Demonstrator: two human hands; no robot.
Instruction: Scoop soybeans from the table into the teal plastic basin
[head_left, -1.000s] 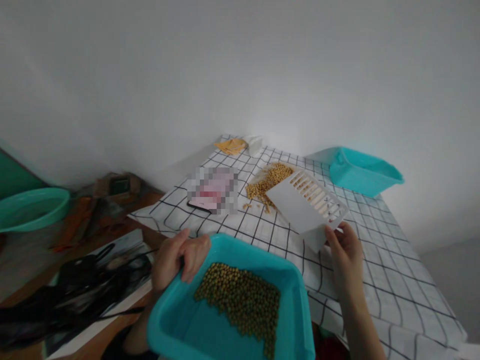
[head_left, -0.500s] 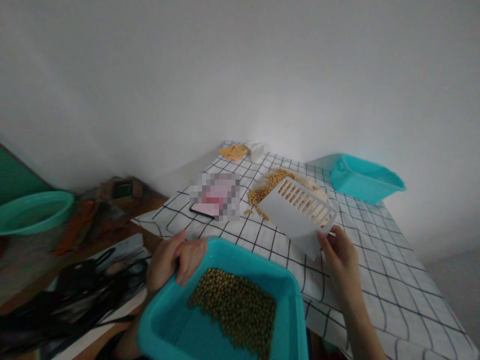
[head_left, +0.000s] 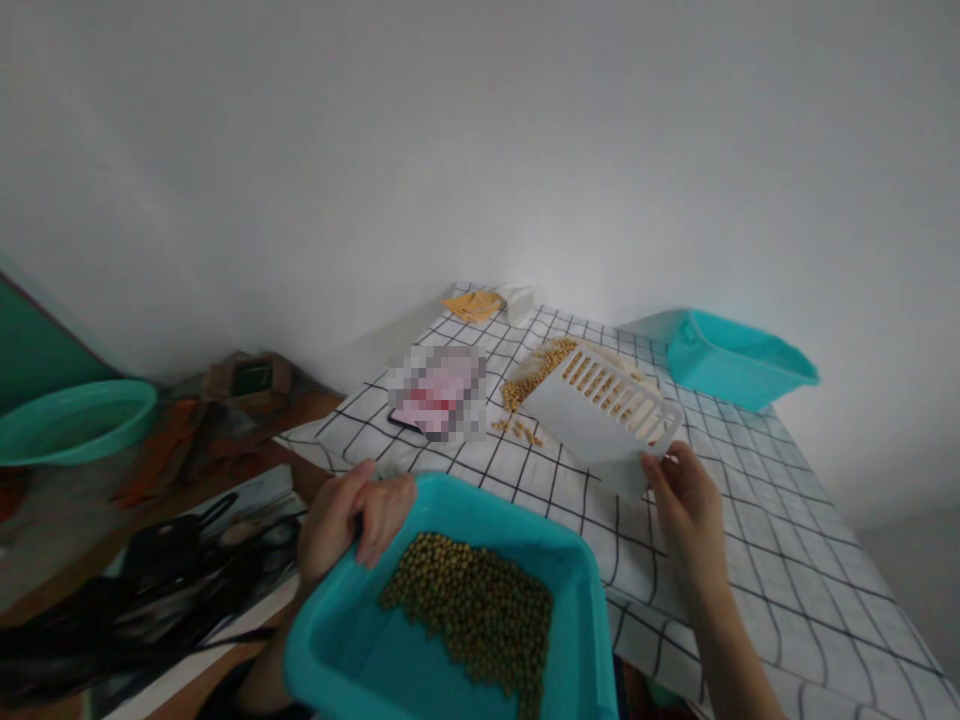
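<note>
The left hand (head_left: 371, 505), low and left of the frame's centre, is curled over the upper-left rim of a turquoise tray (head_left: 510, 508), gripping it; the right hand (head_left: 688, 505), right of centre in the lower half, has its thumb and fingers nearly closed, pinching the lower-right end of a white slotted plate (head_left: 577, 425); the tray fills the bottom centre, its lower edge running out of the frame, and holds a spread of greenish-brown beans (head_left: 480, 600) that leaves its lower-left floor bare; the plate is tilted, its row of slots along the upper-right side and its plain part toward the lower left; at its upper-left end, near the centre of the frame, lies a heap of yellow beans (head_left: 529, 385), with a few loose ones just below; whether the plate touches the heap cannot be told; under these spreads a white tablecloth with black checks (head_left: 772, 570), reaching to the right edge; left of the heap lies a phone (head_left: 439, 390), mostly blurred out; above it, at the cloth's far corner, are a yellow packet (head_left: 472, 305) and a crumpled white piece (head_left: 519, 305) beside it; at the right, against the pale wall (head_left: 525, 150), stands a second turquoise tray (head_left: 739, 362); at the left edge sits a green basin (head_left: 75, 425), with a dark tangle of cords (head_left: 157, 585) at lower left.
</note>
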